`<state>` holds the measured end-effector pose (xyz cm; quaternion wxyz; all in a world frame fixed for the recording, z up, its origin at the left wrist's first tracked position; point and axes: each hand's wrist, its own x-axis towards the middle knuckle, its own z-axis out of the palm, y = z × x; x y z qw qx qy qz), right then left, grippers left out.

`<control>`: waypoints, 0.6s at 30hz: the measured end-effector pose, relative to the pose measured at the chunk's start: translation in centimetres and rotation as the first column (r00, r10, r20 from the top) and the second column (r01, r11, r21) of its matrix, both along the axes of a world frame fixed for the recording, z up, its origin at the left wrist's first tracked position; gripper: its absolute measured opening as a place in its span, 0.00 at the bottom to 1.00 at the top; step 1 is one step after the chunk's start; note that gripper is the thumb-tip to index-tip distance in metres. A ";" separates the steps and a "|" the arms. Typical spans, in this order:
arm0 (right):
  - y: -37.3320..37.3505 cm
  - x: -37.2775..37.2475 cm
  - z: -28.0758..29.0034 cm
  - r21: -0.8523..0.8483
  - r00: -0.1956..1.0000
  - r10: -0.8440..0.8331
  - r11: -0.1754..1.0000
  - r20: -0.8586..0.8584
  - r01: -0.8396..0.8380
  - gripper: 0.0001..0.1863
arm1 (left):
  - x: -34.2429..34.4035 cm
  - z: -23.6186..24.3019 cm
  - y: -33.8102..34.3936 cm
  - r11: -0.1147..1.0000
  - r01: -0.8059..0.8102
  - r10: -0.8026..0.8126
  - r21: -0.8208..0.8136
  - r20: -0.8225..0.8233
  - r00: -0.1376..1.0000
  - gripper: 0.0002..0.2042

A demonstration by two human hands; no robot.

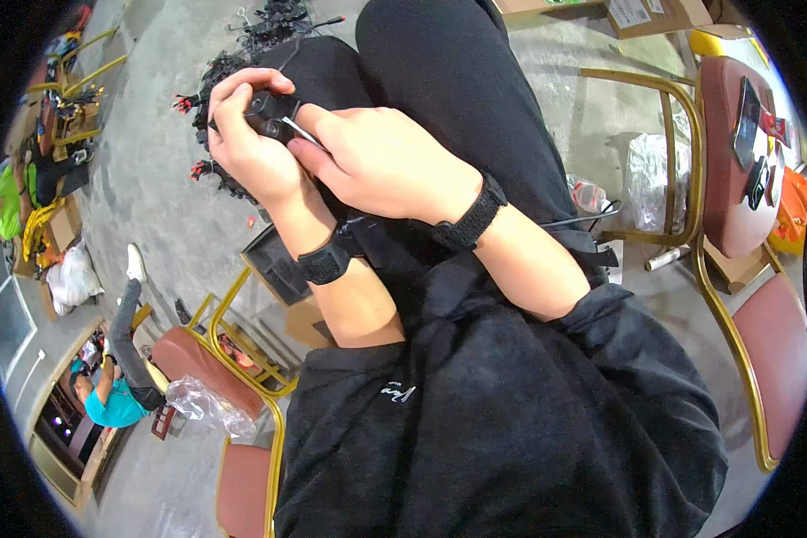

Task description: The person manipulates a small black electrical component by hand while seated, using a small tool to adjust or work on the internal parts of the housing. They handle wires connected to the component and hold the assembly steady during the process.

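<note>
My left hand [253,157] curls around a small black part [269,109], held above my lap. My right hand [377,157] is closed beside it, pinching a thin silver tool [298,130] against the part. The tool's end between my fingers is hidden. Bundles of black cables with red-tipped connectors [278,27] lie just beyond my hands, near my dark-clad legs [439,90]. Both wrists wear black straps.
A chair seat [726,215] at right bears a phone [746,121]. Gold-framed chairs [193,363], plastic wrapping [202,403] and cardboard boxes [646,13] surround me. A person in teal [117,403] is at lower left; another in green [9,197] at upper left.
</note>
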<state>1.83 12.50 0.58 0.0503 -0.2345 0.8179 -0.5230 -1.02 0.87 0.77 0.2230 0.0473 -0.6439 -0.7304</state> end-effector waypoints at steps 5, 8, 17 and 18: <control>0.1 0.1 0.0 -0.009 1.000 0.007 1.000 0.006 -0.007 0.12 | 0.2 0.0 0.2 0.998 -0.018 0.016 0.061 0.019 1.000 0.09; -0.1 0.1 0.1 -0.031 1.000 0.011 0.999 0.027 -0.010 0.12 | 0.4 0.2 0.2 0.997 -0.021 0.019 0.072 0.032 0.999 0.09; 0.2 -0.1 0.5 -0.042 0.999 0.031 0.999 0.020 -0.030 0.11 | 0.2 0.2 0.3 0.998 -0.028 0.026 0.057 0.043 0.999 0.09; 0.3 -0.1 0.5 -0.040 1.000 0.026 0.999 0.016 -0.025 0.11 | 0.2 0.2 0.3 0.998 -0.016 0.014 0.063 0.034 0.999 0.09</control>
